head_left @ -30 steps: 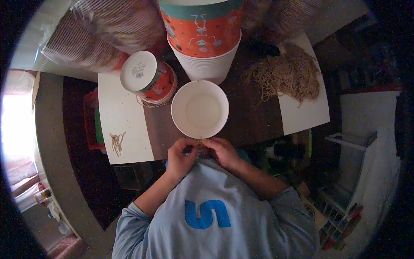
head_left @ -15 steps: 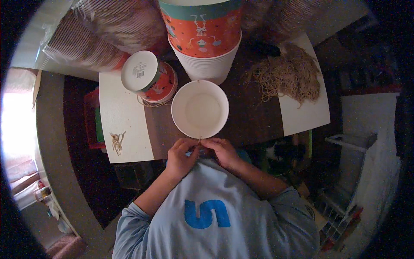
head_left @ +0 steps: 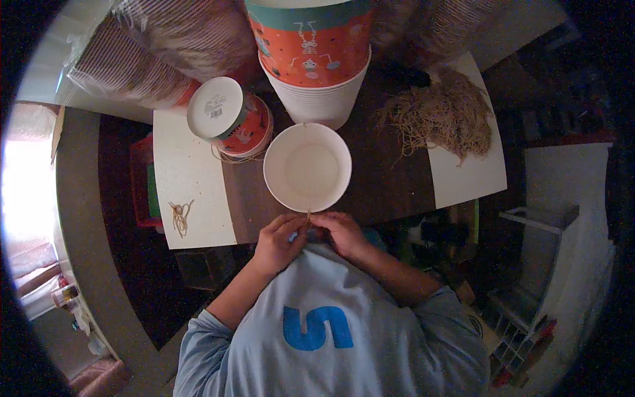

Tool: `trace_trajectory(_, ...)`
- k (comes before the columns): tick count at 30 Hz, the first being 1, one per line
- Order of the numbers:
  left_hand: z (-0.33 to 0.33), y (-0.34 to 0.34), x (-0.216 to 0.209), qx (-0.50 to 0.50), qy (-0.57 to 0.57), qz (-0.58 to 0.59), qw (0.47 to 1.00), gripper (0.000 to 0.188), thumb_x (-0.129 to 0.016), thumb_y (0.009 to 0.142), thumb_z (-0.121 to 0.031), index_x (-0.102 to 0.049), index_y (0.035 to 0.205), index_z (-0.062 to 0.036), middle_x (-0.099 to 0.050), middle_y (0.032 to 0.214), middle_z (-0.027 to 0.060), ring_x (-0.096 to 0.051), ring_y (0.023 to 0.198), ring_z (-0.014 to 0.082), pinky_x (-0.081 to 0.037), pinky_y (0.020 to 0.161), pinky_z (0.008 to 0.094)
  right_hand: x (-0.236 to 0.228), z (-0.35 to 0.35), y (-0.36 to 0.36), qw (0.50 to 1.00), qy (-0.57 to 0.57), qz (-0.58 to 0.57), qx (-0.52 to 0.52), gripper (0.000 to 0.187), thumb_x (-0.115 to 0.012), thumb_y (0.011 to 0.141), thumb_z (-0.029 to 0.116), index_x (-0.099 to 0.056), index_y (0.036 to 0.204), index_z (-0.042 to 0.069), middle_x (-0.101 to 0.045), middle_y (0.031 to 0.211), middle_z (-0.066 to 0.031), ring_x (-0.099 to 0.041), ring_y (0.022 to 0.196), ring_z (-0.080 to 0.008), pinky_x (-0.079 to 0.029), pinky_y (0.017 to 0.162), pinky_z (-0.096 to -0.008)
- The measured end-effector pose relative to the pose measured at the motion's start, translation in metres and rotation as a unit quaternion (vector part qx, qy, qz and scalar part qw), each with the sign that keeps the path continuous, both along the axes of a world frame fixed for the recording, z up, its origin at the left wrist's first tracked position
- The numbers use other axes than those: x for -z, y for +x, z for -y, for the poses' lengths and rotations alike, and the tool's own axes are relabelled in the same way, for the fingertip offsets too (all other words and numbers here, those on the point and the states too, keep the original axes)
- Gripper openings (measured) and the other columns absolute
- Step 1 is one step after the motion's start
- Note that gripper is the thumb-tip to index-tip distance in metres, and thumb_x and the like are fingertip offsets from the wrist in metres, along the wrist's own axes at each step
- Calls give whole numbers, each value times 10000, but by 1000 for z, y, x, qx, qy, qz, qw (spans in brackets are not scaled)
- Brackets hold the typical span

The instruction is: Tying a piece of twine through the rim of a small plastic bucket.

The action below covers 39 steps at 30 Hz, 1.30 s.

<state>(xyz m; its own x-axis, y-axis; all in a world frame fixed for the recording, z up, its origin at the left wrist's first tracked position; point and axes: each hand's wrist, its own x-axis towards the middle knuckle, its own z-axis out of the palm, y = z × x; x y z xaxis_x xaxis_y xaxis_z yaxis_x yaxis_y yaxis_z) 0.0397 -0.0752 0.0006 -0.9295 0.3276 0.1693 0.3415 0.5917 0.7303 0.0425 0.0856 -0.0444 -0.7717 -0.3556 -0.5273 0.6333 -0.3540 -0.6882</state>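
Observation:
A white paper bucket (head_left: 274, 169) stands at the table's near edge, its open mouth facing up. A short piece of twine (head_left: 309, 214) comes off its near rim toward me. My left hand (head_left: 281, 243) is closed, thumb and fingers pinching the twine just below the rim. Beside it, my right hand (head_left: 340, 233) is closed in a pinch on the same twine, the fingertips of both hands nearly meeting. The twine's end is hidden among the fingers. At the far rim a small bit of twine also shows.
A tall stack of nested buckets (head_left: 317, 99), orange and green on top, rises behind. Left of it, orange buckets (head_left: 248, 129) with twine handles lie upside down. A tangled twine heap (head_left: 446, 119) is at right, a few loose strands (head_left: 180, 217) at left. Plastic-wrapped stacks (head_left: 185, 40) line the back.
Both hands have shifted very slightly, and a little more of the twine shows between the near rim and my fingertips. The bucket has hardly moved.

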Motion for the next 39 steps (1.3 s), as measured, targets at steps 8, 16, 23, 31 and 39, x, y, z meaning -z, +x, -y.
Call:
trace_trajectory(8, 0, 0, 5, -13, 12, 13, 1000, 152, -648, 679, -13, -634, 830, -19, -616, 856, 123, -622, 747, 260, -518, 659, 323, 5, 4, -5, 1000, 25, 3, -13, 276, -532, 838, 238, -621, 991, 25, -633, 974, -78, -575, 911, -182, -421, 843, -318)
trace_trajectory(16, 4, 0, -1, -104, 40, 71, 991, 66, -641, 726, -42, -622, 778, -7, -614, 791, 108, -595, 671, 208, -494, 623, 284, 3, 4, -6, 999, -35, 17, 11, 286, -586, 809, 197, -597, 1045, 36, -613, 1037, -72, -562, 957, -184, -405, 888, -312)
trace_trajectory(23, 0, 0, -6, -185, 113, 152, 964, 74, -626, 765, -50, -602, 800, 10, -609, 752, 77, -573, 682, 118, -468, 623, 236, 35, 2, -2, 985, 145, -93, 9, 318, -628, 782, 192, -588, 1045, 18, -624, 1015, -108, -586, 935, -217, -452, 831, -340)
trace_trajectory(31, 5, 4, 8, -191, 215, 250, 924, 79, -604, 805, -59, -600, 824, 18, -613, 790, 37, -557, 727, 79, -462, 673, 216, 4, -2, -9, 931, 314, -184, -38, 304, -621, 752, 155, -587, 999, -19, -634, 939, -176, -621, 830, -267, -488, 734, -365)
trace_trajectory(39, 8, 2, -5, -150, 225, 308, 912, 100, -591, 837, -80, -607, 872, 12, -619, 812, 31, -552, 737, 77, -448, 685, 214, -5, -4, -3, 907, 347, -237, -19, 270, -638, 736, 163, -593, 944, -3, -625, 884, -171, -614, 769, -285, -489, 691, -374)
